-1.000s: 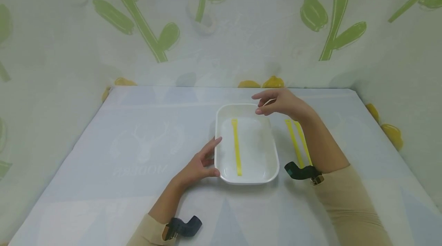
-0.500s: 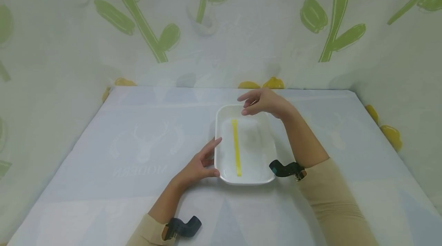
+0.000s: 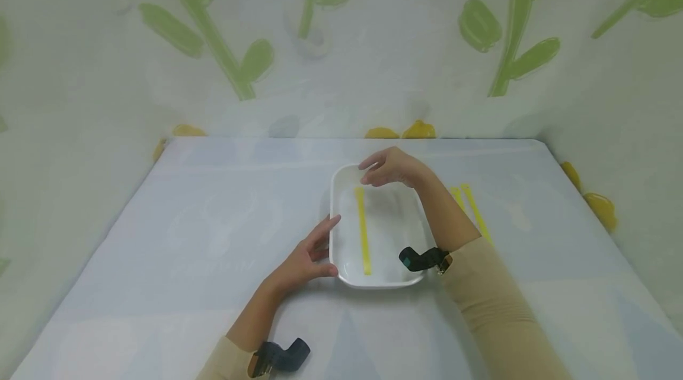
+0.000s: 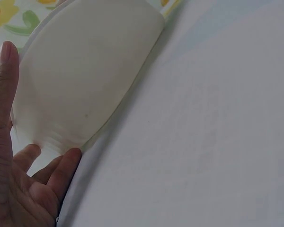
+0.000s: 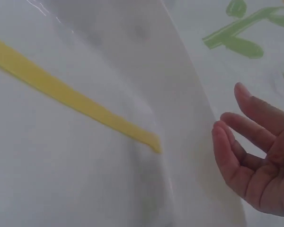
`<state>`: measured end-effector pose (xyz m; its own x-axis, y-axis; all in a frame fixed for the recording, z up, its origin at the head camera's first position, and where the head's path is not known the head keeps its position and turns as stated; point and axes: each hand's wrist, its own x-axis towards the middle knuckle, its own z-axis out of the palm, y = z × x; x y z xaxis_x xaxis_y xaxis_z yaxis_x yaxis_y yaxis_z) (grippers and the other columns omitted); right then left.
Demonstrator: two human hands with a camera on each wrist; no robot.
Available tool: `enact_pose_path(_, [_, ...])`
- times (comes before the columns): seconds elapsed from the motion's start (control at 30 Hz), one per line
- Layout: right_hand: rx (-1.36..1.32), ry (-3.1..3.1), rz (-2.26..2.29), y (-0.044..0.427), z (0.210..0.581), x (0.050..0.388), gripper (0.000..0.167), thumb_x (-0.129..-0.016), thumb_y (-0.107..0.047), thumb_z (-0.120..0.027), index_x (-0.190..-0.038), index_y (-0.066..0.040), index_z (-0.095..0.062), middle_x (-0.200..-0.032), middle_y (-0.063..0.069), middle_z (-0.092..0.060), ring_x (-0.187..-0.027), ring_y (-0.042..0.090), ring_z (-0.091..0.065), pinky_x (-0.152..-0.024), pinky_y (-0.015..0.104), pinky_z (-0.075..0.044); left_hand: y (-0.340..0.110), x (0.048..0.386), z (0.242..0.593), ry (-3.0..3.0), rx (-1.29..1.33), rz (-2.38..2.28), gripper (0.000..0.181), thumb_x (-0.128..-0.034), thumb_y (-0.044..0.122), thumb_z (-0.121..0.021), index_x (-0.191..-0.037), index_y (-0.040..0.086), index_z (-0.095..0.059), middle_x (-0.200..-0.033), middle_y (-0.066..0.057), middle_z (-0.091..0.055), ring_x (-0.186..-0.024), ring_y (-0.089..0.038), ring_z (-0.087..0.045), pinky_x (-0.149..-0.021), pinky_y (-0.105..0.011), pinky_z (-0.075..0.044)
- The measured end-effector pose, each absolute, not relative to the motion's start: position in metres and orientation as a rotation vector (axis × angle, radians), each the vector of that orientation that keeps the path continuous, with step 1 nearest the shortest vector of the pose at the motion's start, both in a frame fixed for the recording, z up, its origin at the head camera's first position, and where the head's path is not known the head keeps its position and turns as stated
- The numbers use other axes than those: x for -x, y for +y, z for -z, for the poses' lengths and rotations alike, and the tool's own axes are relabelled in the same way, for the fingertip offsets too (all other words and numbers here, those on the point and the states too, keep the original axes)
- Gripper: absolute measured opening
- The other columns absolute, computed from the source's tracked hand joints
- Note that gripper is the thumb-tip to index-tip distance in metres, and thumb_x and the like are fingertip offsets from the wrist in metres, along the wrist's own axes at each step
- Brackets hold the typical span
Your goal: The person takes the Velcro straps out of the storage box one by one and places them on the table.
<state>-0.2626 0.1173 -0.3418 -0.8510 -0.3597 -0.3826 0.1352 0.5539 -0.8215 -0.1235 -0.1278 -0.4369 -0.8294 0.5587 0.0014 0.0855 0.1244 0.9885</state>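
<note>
A white rectangular tray (image 3: 388,232) with rounded corners stands on the table, and one flat yellow strip (image 3: 363,232) lies lengthwise inside it. My left hand (image 3: 306,255) rests against the tray's left side, index fingertip and thumb at the rim. In the left wrist view, fingertips (image 4: 72,158) touch the pale outer wall (image 4: 90,66). Over the tray's far edge hovers my right hand (image 3: 392,168), its fingers loosely bent and nothing between them. The right wrist view has the strip's far end (image 5: 154,141) lying near the tray's wall, apart from the hand (image 5: 260,161).
To the right of the tray, two more yellow strips (image 3: 476,211) lie on the table, partly hidden by the right forearm. A pale printed cloth covers the table (image 3: 213,220). Behind it rises a wall with a green leaf pattern (image 3: 395,42).
My right hand has moved left, from the tray's far right corner to above its far edge, then slightly down and nearer. The left hand, tray and strip inside stay in place.
</note>
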Motion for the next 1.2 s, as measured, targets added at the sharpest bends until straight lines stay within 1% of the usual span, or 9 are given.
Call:
enact_pose_path(0.07, [0.158,2.256,1.266,0.115,0.348,0.264,0.048,-0.08,-0.015,-0.076,-0.123,-0.002,-0.06,-0.12,0.014,-0.063,-0.101,0.028,-0.065,-0.093,0.038,-0.051,-0.127,0.124,0.437,2.039,-0.64,-1.75,0.092,-0.0771,0.03,-0.079,-0.151,0.025,-0.024,-0.16,-0.003,-0.008,-0.137,-0.03,-0.036,-0.103,-0.039,-0.042])
enact_pose_path(0.2, [0.125,2.257,1.258,0.11,0.36,0.264,0.047,-0.078,-0.013,-0.078,-0.12,-0.001,-0.062,-0.112,0.013,-0.066,-0.085,0.019,-0.065,-0.084,0.031,-0.055,-0.126,0.124,0.439,2.029,-0.645,-1.753,0.092,-0.0765,0.033,-0.079,-0.15,0.027,-0.024,-0.16,-0.003,-0.007,-0.137,-0.03,-0.036,-0.103,-0.037,-0.042])
enact_pose_path(0.33, [0.111,2.314,1.215,0.107,0.373,0.261,0.043,-0.076,-0.015,-0.079,-0.115,-0.004,-0.065,-0.102,0.01,-0.067,-0.076,0.016,-0.062,-0.074,0.026,-0.055,-0.126,0.124,0.439,2.031,-0.64,-1.75,0.09,-0.0767,0.033,-0.078,-0.15,0.031,-0.026,-0.16,-0.004,-0.006,-0.137,-0.03,-0.036,-0.103,-0.037,-0.042])
enact_pose_path(0.47, [0.095,2.417,1.088,0.104,0.384,0.261,0.047,-0.072,-0.019,-0.083,-0.115,-0.008,-0.066,-0.099,0.008,-0.068,-0.074,0.016,-0.062,-0.068,0.023,-0.053,-0.126,0.123,0.439,2.045,-0.646,-1.744,0.089,-0.077,0.033,-0.078,-0.149,0.032,-0.026,-0.16,-0.003,-0.006,-0.137,-0.029,-0.036,-0.103,-0.036,-0.042])
enact_pose_path(0.63, [0.096,2.509,0.951,0.101,0.389,0.261,0.051,-0.071,-0.02,-0.084,-0.117,-0.01,-0.065,-0.101,0.008,-0.067,-0.075,0.017,-0.063,-0.068,0.024,-0.054,-0.127,0.123,0.439,2.058,-0.666,-1.743,0.09,-0.0773,0.035,-0.077,-0.15,0.031,-0.025,-0.16,-0.004,-0.007,-0.138,-0.03,-0.034,-0.103,-0.035,-0.042])
enact_pose_path(0.77, [0.137,2.554,0.901,0.099,0.391,0.259,0.05,-0.071,-0.021,-0.084,-0.116,-0.011,-0.066,-0.098,0.007,-0.067,-0.075,0.018,-0.062,-0.068,0.024,-0.053,-0.126,0.124,0.439,2.06,-0.668,-1.741,0.09,-0.0771,0.035,-0.078,-0.15,0.028,-0.025,-0.16,-0.004,-0.008,-0.138,-0.03,-0.034,-0.102,-0.034,-0.042])
enact_pose_path(0.9, [0.265,2.575,0.857,0.097,0.394,0.258,0.049,-0.073,-0.022,-0.082,-0.117,-0.01,-0.065,-0.094,0.006,-0.066,-0.074,0.017,-0.06,-0.067,0.024,-0.051,-0.126,0.125,0.44,2.053,-0.673,-1.746,0.091,-0.0767,0.033,-0.078,-0.151,0.025,-0.025,-0.16,-0.004,-0.008,-0.138,-0.03,-0.034,-0.102,-0.034,-0.043])
enact_pose_path(0.97, [0.337,2.559,0.883,0.095,0.395,0.258,0.049,-0.072,-0.018,-0.082,-0.117,-0.007,-0.065,-0.091,0.007,-0.066,-0.071,0.016,-0.058,-0.064,0.024,-0.05,-0.126,0.125,0.44,2.054,-0.676,-1.746,0.091,-0.0767,0.034,-0.078,-0.151,0.024,-0.025,-0.16,-0.003,-0.008,-0.138,-0.03,-0.034,-0.102,-0.034,-0.043])
enact_pose_path(1.2, [0.429,2.523,0.95,0.089,0.396,0.258,0.052,-0.07,-0.009,-0.083,-0.117,-0.003,-0.061,-0.079,0.005,-0.062,-0.059,0.014,-0.052,-0.056,0.022,-0.046,-0.126,0.124,0.438,2.081,-0.676,-1.736,0.09,-0.0776,0.033,-0.077,-0.15,0.028,-0.025,-0.16,-0.003,-0.009,-0.139,-0.028,-0.032,-0.103,-0.035,-0.042])
